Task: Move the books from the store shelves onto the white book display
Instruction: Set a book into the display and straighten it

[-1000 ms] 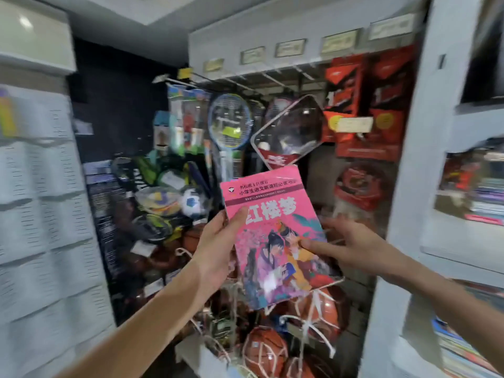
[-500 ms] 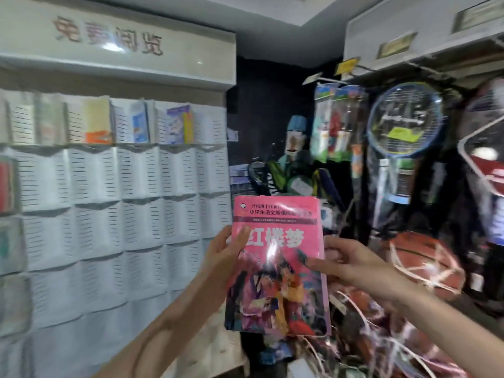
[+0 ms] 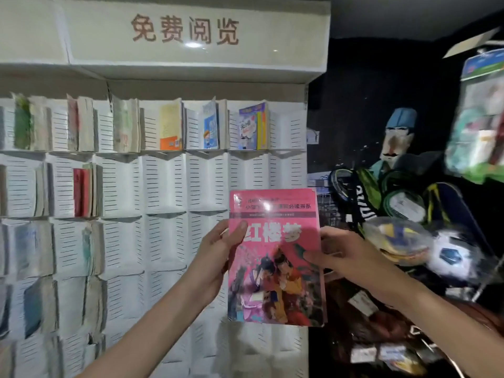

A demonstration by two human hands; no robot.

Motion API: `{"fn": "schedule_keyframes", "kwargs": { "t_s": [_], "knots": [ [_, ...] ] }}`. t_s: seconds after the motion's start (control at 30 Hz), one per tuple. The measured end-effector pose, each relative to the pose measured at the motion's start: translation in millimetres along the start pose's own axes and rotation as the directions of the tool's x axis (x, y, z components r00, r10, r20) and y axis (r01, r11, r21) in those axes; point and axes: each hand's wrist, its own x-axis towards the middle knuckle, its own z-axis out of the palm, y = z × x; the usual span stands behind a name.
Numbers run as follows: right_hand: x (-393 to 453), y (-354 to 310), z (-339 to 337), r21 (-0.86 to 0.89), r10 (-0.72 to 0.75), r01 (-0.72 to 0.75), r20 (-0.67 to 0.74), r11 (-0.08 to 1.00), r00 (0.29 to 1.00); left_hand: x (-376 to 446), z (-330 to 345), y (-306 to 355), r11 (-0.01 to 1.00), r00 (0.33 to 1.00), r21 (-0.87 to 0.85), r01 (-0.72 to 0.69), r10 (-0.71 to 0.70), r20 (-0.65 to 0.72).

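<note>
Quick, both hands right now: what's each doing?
Left hand: grips the pink book by its left edge.
Right hand: pinches the same book's right edge.

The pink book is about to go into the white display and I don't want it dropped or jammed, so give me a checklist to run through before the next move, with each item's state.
1. Left hand grips the pink book at its left edge, thumb on the cover: ok.
2. Right hand holds the right edge, thumb on the cover: ok.
3. Book upright, cover facing the camera: ok.
4. White book display in front of the person: ok.
5. Free pocket near the book: the pockets just left of it show no books: ok.
6. Book already lined up with one pocket: cannot tell.
</note>
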Motion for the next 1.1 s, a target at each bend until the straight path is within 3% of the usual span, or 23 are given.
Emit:
{"fn": "schedule_keyframes", "kwargs": {
  "t_s": [0.27,0.5,0.73,0.93,1.1],
  "knots": [
    [144,32,28,-0.02,-0.011,0.011,-0.025,1.0,1.0,126,-64,-20,0.998,0.999,0.025,-0.052,0.052,0.002],
    [251,39,24,-0.073,-0.029,0.022,-0.104,0.997,0.994,239,-85,-22,0.984,0.981,0.063,-0.167,0.16,0.106],
    [320,67,-21,-0.05,-0.09,0.084,-0.149,0.995,0.985,340,-57,-36,0.983,0.976,0.053,-0.178,0.169,0.138],
    [389,75,-90,0.036,-0.148,0.16,-0.227,0.987,0.963,448,-10,-22,0.909,0.943,0.277,-0.312,0.26,0.209],
    [467,76,-163,0.077,-0.191,0.232,-0.355,0.97,0.915,540,44,20,0.813,0.913,0.418,-0.405,0.379,0.149]
  ]
}}
